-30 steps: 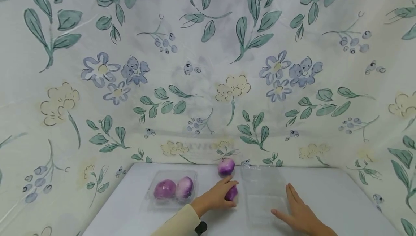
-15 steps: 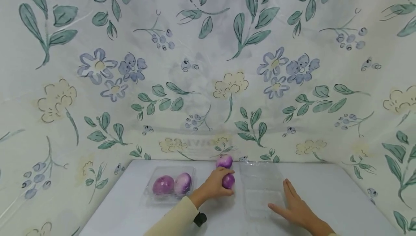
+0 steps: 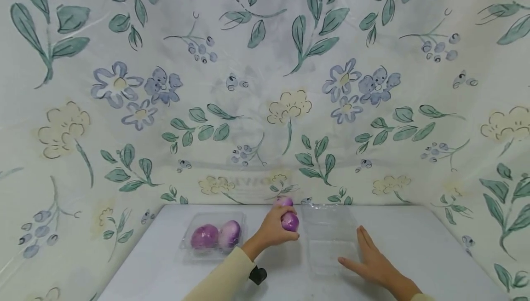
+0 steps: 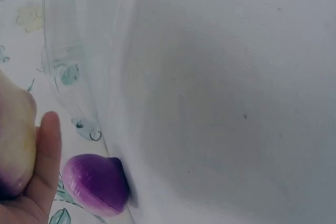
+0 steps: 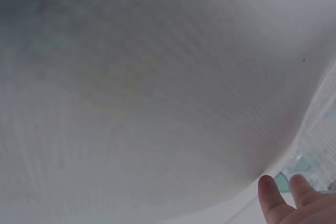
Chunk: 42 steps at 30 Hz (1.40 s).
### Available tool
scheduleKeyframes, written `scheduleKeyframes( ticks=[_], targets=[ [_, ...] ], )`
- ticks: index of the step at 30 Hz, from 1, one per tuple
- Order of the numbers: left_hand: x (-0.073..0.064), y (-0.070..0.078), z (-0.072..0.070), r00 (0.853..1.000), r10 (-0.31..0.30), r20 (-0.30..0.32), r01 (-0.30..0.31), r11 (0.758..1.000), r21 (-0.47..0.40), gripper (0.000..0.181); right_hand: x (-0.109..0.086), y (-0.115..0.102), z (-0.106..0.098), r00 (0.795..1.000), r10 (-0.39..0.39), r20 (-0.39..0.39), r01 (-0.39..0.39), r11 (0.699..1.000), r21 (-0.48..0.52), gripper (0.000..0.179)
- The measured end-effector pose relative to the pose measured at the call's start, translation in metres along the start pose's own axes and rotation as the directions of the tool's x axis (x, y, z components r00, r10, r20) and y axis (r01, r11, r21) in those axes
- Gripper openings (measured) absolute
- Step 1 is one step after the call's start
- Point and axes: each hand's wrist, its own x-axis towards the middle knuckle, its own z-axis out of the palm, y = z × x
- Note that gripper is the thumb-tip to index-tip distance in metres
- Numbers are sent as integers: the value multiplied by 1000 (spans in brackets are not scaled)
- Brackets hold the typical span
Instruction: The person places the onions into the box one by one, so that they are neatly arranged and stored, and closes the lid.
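Note:
My left hand (image 3: 271,228) grips a purple onion (image 3: 291,222) between thumb and fingers, above the table's middle. In the left wrist view the held onion (image 4: 14,140) shows its pale side at the left edge. A second purple onion (image 3: 284,201) stands at the back, partly hidden behind that hand; the left wrist view shows this onion (image 4: 100,184) resting on the table. To the right lies an unfolded clear plastic clamshell box (image 3: 331,241). My right hand (image 3: 374,264) is at its right side, fingers straight and thumb spread; whether it touches the plastic I cannot tell.
On the left, another clear plastic box (image 3: 190,246) holds two purple onions (image 3: 216,235). A small black object (image 3: 258,274) shows beside the left sleeve. Behind the white table (image 3: 414,236) hangs a flower-printed curtain (image 3: 248,84).
My left hand has closed its hold on the onion and raised it off the table, a little away from me. The right hand stays beside the clamshell. The head view has shifted slightly.

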Motion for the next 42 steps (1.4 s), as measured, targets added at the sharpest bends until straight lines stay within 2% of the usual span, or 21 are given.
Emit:
scheduleKeyframes(
  ticks=[10,19,23,27,31,36,39,42],
  targets=[
    [11,8,9,999,33,9,-33,999,16,41,2,-1,0,1000,10,8,-10,1000,10,117],
    [18,22,19,1000,23,13,-24,999,36,43,-1,1,0,1000,-2,-4,2,1000,15,116],
    [21,31,26,998,27,54,-31,997,67,45,-2,1,-2,1000,-4,-4,4,1000,17,116],
    [26,39,32,994,62,93,-71,993,93,43,0,-3,-4,1000,-6,12,6,999,33,116],
    [31,47,41,989,103,108,-111,992,68,40,1,-3,-4,1000,4,18,-5,999,53,116],
    [32,47,55,983,150,104,-154,988,31,41,1,-3,-2,1000,7,16,-8,997,71,117],
    [32,47,63,982,150,114,-154,988,30,41,1,-1,-1,1000,-2,6,1,997,71,117],
    [33,50,70,980,133,151,-137,990,19,42,1,2,-2,1000,0,2,-1,998,64,118]
  ],
)
